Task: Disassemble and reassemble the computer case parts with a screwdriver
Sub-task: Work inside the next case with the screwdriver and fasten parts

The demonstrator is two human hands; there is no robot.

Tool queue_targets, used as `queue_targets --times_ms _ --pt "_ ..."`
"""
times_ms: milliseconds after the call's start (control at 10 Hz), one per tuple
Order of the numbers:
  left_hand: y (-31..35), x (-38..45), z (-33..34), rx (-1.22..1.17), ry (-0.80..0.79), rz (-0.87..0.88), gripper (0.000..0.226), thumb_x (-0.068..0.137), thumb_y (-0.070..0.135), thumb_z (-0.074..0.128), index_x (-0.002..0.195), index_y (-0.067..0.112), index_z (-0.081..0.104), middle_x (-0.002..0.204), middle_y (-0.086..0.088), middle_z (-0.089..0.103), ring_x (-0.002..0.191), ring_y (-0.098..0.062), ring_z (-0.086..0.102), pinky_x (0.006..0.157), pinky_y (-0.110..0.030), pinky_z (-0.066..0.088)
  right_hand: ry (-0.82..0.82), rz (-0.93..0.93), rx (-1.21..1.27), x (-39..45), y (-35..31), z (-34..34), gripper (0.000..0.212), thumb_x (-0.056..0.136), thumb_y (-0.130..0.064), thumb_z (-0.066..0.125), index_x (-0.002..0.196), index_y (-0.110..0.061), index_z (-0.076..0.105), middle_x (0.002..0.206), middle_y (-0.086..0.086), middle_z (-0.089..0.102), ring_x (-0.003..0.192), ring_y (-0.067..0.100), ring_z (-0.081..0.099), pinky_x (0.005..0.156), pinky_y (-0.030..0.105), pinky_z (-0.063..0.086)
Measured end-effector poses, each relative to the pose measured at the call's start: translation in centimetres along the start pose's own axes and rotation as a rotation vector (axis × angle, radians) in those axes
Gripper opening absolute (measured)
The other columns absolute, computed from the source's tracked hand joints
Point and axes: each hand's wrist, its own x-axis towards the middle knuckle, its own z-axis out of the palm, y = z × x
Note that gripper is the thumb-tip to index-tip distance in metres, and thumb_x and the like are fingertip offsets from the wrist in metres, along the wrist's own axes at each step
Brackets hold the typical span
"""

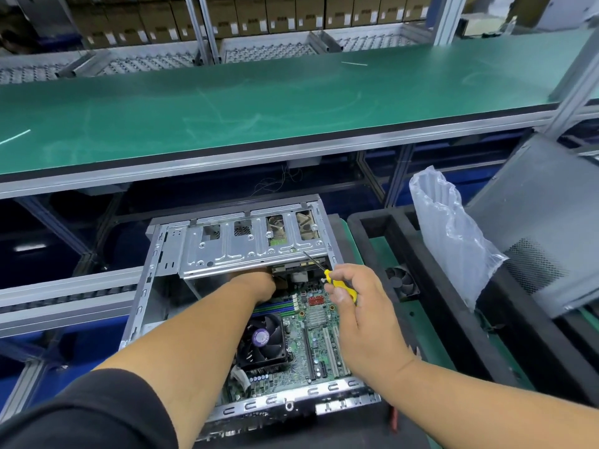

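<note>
Green-matted shelving [259, 105] spans an assembly line above an opened computer case [155, 260] lying on its side. Inside the case sit a motherboard [311, 338], a black cooler fan [262, 341] and a silver drive cage [246, 247]. A person's right hand [359, 306] pinches a yellow-handled screwdriver [337, 283], its tip touching the cage's edge. The left hand [259, 280] reaches under the cage, fingers hidden, its grip unclear. A clear plastic bag [450, 234] stands beside a grey side panel [544, 228].
</note>
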Motion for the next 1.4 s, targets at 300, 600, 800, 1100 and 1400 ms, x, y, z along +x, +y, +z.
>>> queue_targets --times_ms 300,600,800,1100,1400 --pt "0.1 -2.7 1.1 -0.087 0.172 -0.057 0.028 0.105 0.037 0.04 0.113 0.022 0.064 0.122 -0.005 0.063 0.118 -0.029 0.056 0.109 -0.051 0.035 0.159 0.111 0.114 -1.2 -0.9 -2.8 0.023 0.104 -0.032 0.041 0.117 -0.047 0.052 0.124 -0.019 0.053 0.117 0.012 0.059 0.099 0.037 0.051" --pt "6.7 -19.8 -1.5 -0.505 0.335 0.304 0.027 0.095 0.055 0.055 0.093 0.032 0.068 0.059 0.005 0.069 0.045 -0.006 0.06 0.046 -0.022 0.046 0.336 0.418 0.09 -7.2 5.5 -13.5 0.05 0.102 0.003 0.04 0.109 -0.041 0.064 0.126 -0.016 0.053 0.118 0.005 0.058 0.104 0.041 0.052" --pt "23.4 -20.5 1.0 -1.098 0.092 0.522 0.011 0.097 0.029 0.063 0.095 0.02 0.068 0.084 -0.002 0.071 0.068 -0.014 0.064 0.063 -0.03 0.051 0.297 0.411 -0.03 -10.2 7.8 -15.8 0.058 0.089 0.017 0.044 0.109 -0.035 0.061 0.126 -0.008 0.054 0.12 0.0 0.05 0.102 0.02 0.043" --pt "34.3 -13.6 9.7 -1.351 -0.233 -0.052 0.018 0.092 0.022 0.069 0.077 0.013 0.066 0.069 -0.009 0.062 0.062 -0.023 0.054 0.057 -0.031 0.044 0.014 0.4 0.034 -13.0 12.3 -19.5 0.034 0.096 -0.016 0.041 0.116 -0.043 0.041 0.121 -0.009 0.05 0.107 0.008 0.055 0.09 0.022 0.049" --pt "37.6 -10.1 13.6 -0.913 -0.053 -0.298 0.022 0.102 0.022 0.05 0.12 0.016 0.061 0.096 0.0 0.057 0.09 -0.022 0.061 0.076 -0.027 0.056 0.011 0.613 -0.265 -8.9 22.3 -26.2 0.014 0.106 -0.02 0.047 0.11 -0.026 0.06 0.109 -0.002 0.055 0.088 0.013 0.057 0.079 0.028 0.046"
